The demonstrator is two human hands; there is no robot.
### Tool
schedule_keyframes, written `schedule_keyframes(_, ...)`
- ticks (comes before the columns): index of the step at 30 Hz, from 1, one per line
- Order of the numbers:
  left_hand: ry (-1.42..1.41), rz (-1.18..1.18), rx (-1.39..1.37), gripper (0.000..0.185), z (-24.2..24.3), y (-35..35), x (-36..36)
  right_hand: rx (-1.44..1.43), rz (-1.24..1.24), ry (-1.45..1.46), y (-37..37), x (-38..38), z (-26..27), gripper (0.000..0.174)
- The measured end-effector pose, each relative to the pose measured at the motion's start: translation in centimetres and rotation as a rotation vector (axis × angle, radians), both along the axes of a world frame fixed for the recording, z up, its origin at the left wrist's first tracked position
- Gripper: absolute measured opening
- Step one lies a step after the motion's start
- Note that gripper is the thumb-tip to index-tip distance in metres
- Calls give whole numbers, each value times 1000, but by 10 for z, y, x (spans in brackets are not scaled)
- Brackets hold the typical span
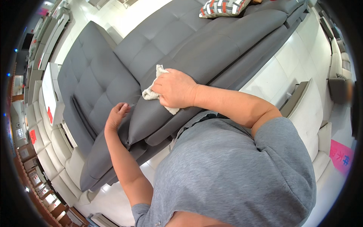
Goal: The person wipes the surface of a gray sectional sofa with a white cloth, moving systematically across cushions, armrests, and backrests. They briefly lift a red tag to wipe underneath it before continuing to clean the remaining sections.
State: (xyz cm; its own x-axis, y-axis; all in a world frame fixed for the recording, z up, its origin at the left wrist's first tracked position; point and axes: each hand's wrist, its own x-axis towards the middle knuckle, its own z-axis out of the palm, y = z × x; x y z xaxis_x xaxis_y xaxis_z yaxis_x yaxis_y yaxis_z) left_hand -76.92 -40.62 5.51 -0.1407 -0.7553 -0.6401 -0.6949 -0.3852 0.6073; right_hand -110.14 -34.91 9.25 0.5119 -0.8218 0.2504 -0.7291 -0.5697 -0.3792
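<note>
A dark grey leather-look sofa (227,48) with a tufted back stretches before me. My right hand (178,89) presses a bunched off-white cloth (151,93) onto its seat cushion, near the cushion's corner. To the left, my left hand (116,115) is at the gap between two sofa sections, its fingers curled and no object visible in it. Whether it touches the upholstery I cannot tell. Beyond it rises the tufted back of the left section (88,65).
A patterned throw pillow (222,8) lies at the sofa's far end. Cream sofas (42,147) stand at the left, with a white table (52,90) beside them. At the right is another pale sofa (306,119), across the tiled floor (295,56).
</note>
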Motion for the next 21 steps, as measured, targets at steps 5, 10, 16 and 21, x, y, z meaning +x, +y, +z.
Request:
schedule_keyframes(5, -50, -228, -174, 49, 25, 28, -38, -174, -53, -93, 12, -15, -3, 26)
schedule_keyframes(10, -106, -189, -305, 53, 47, 54, -66, -389, -199, -97, 15, -68, -6, 30)
schedule_keyframes(16, -416, -261, -561, 53, 56, 77, -108, -522, -365, -54, 12, -153, -21, 40)
schedule_keyframes(21, -517, -288, -766, 46, 50, 88, -138, -606, -412, -37, 9, -206, -25, 41)
